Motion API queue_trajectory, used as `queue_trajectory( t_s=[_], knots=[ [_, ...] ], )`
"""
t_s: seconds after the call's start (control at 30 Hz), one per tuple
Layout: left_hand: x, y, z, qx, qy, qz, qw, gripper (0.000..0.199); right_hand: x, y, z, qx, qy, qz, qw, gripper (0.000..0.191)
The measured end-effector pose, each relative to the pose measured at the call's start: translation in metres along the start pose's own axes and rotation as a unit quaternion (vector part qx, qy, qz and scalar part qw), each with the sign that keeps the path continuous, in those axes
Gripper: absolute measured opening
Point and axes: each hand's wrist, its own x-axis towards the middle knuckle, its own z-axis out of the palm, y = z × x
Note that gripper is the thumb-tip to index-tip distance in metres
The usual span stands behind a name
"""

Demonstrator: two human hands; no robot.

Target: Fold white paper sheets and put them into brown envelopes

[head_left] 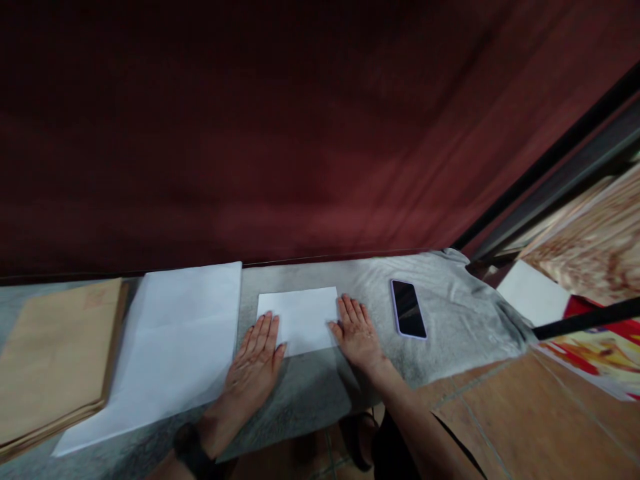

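A small white sheet of paper [305,320] lies flat on the grey cloth of the table [320,387]. On its left edge rests my left hand [254,357], fingers stretched out and partly over the paper. My right hand [360,333] lies flat at the sheet's right edge, fingers extended, holding nothing. To the left of my left hand is a larger stack of white paper [185,327]. Just right of my right hand, a phone [409,309] with a dark screen and a light purple case lies face up.
A pile of brown paper envelopes [60,353] sits at the far left, overlapping the white stack. A dark red wall or curtain [250,147] rises behind the table. At right are a black metal bar [585,317], a colourful printed sheet [600,357] and a tiled floor [540,413].
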Motion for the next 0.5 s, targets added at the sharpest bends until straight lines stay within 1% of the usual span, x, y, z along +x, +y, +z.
queue_trajectory(
  t_s=[0.13, 0.2, 0.27, 0.37, 0.5],
  knots=[
    [-0.002, 0.000, -0.003, 0.008, 0.012, -0.006, 1.000, 0.062, 0.002, 0.005, -0.012, 0.005, -0.004, 0.012, 1.000, 0.058],
    [-0.001, 0.002, -0.006, 0.013, 0.014, -0.008, 1.000, 0.061, 0.004, 0.003, -0.019, 0.018, -0.012, 0.039, 0.999, 0.052],
    [0.001, 0.007, -0.009, 0.013, 0.007, 0.008, 1.000, 0.060, 0.006, -0.001, -0.027, 0.041, -0.025, 0.074, 0.996, 0.044],
    [0.004, 0.015, -0.011, 0.008, -0.009, 0.040, 0.999, 0.061, 0.009, -0.008, -0.036, 0.085, -0.061, 0.108, 0.989, 0.036],
    [0.005, 0.025, -0.012, 0.004, -0.017, 0.036, 0.999, 0.062, 0.011, -0.015, -0.043, 0.116, -0.117, 0.160, 0.973, 0.031]
  ],
)
